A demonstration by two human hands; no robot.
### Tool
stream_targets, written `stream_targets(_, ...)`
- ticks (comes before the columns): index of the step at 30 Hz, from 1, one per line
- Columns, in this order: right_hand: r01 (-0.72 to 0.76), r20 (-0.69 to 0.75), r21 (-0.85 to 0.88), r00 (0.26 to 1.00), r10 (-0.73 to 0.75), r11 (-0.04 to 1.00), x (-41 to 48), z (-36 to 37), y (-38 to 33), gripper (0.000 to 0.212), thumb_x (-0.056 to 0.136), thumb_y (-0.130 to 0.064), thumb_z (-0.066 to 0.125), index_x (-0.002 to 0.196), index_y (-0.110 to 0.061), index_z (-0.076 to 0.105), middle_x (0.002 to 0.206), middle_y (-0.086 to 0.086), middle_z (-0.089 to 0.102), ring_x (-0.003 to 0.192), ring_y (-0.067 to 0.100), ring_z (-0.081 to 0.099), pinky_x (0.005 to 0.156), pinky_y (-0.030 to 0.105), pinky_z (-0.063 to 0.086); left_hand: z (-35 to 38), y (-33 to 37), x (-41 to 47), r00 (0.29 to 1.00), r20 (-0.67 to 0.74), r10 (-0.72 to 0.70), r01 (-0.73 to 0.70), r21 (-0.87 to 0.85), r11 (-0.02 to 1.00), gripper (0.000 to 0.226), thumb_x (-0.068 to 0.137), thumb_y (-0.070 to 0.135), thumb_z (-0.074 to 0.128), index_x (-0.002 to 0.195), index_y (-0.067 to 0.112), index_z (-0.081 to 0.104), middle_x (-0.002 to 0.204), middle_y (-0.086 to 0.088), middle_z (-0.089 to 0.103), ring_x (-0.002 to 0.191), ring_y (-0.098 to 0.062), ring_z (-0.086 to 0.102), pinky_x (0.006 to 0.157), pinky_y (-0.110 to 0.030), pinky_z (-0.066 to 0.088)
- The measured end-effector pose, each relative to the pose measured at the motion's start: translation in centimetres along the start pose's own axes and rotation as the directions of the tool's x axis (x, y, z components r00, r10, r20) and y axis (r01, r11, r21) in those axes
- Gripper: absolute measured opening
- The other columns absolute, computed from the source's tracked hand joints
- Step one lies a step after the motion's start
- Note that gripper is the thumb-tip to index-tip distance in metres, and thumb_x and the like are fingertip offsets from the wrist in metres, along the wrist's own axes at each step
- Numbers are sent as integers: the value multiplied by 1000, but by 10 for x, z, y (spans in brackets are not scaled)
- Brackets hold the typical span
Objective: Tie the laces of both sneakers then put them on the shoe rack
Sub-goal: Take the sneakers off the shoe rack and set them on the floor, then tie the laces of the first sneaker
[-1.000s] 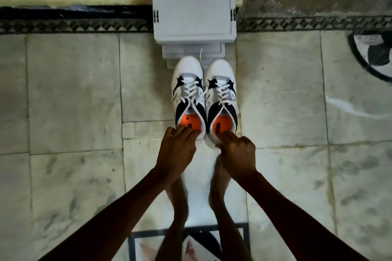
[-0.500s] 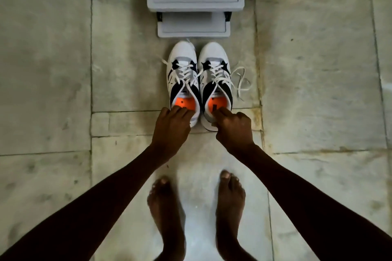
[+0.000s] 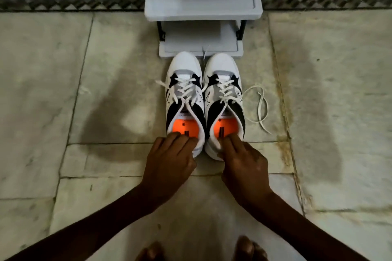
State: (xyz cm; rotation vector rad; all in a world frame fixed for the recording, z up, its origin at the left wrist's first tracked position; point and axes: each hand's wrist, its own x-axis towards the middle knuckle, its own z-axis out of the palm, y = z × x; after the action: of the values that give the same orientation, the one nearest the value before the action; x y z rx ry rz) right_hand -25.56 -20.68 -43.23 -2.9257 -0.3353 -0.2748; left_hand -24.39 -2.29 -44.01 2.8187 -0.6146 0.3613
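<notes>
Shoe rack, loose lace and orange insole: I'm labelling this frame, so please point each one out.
shoe rack [image 3: 202, 9], head view, front lip of an upper shelf.
loose lace [image 3: 260, 106], head view, loop lying on the floor.
orange insole [image 3: 186, 126], head view, heel area inside the left-side sneaker.

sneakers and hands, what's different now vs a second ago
The right sneaker's lace, unseen a second ago, now trails loose on the floor. Same as before: left hand and right hand grip the heels, left sneaker alongside, toes at the shoe rack.
</notes>
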Motion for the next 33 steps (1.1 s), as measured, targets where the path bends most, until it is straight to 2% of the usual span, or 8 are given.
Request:
stream_targets(6,12,-7,-38,1000,-12,999,-4,2,0,41,67,1,66,106,-9,60,100,9,63,65,28,57,45,30,36,-8,5,4,999,28,-22,23,-25,999,26,70,20,63,96,14,60,85,-1,59,83,-24,52,66,-34,35)
stream_targets(10,64,224,-31,973,-56,997,4,-26,1,64,52,1,69,113,-10,52,103,12,62,63,33,61,41,31,40,-32,-11,16,969,244,48,-15,-134,991,36,76,35,58,106,18,65,99,0,67,91,-25,62,74,-34,46)
stream_targets(14,75,322,35,943,-82,997,24,-47,5,36,90,-37,55,123,-21,53,126,3,56,93,35,67,62,34,40,-67,-30,32,964,262,-53,143,-339,930,35,87,47,46,96,24,71,94,6,65,88,-14,65,73,-35,52)
stream_targets(17,30,234,172,970,-70,985,47,-53,7,36,84,-54,59,109,-27,63,115,-5,65,99,24,66,70,31,46,-75,-40,46,955,177,-237,287,-354,890,22,81,38,54,85,24,72,83,8,63,77,-16,65,71,-37,53)
stream_targets(21,-106,279,370,960,-2,923,80,-56,1,30,83,-53,62,94,-27,71,88,-8,73,90,16,67,72,30,51,-74,-37,66,883,300,-362,443,-274,854,17,76,33,72,86,21,68,91,-1,69,88,-24,67,75,-37,54)
stream_targets(27,-77,347,313,937,-38,947,96,-40,-18,29,80,-48,68,97,-24,69,93,-2,72,92,20,66,73,33,52,-59,-25,76,879,236,-415,454,-143,880,33,81,32,69,106,14,59,106,-11,67,99,-33,64,79,-42,53)
stream_targets(30,-77,328,267,944,-16,961,89,-31,-20,24,79,-29,68,102,-24,65,97,-3,72,95,23,66,72,32,51,-53,-32,75,856,230,-463,509,-218,833,33,78,25,71,106,12,60,107,-11,68,101,-32,64,79,-37,50)
stream_targets(33,-162,351,315,935,44,935,88,-26,-17,29,76,-30,71,104,-28,65,96,-6,72,94,21,66,70,29,49,-51,-37,74,815,245,-525,579,-310,754,30,72,24,75,100,15,67,98,-7,71,95,-25,66,77,-31,48)
